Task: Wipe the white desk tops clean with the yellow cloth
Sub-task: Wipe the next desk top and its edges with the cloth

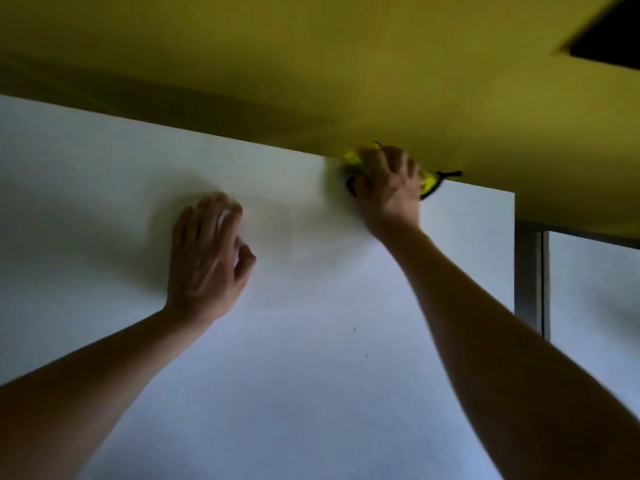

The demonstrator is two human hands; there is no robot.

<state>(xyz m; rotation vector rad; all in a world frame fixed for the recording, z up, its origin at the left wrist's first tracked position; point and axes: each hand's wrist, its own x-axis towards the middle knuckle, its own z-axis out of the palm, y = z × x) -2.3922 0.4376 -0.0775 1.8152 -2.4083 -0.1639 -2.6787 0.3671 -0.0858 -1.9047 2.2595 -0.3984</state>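
Observation:
A white desk top [311, 375] fills most of the head view. At its far edge, my right hand [388, 188] presses down on the yellow cloth [427, 183], which has a black trim and shows on both sides of the hand. The cloth lies right against the yellow wall. Its middle is hidden under my fingers. My left hand [204, 258] rests on the desk top to the left, fingers spread and fairly straight, holding nothing.
A yellow wall panel [346, 64] rises behind the desk. A dark opening [613, 36] sits at the top right. A narrow gap with a grey strip [530, 282] separates this desk from a second white desk top [595, 289] on the right.

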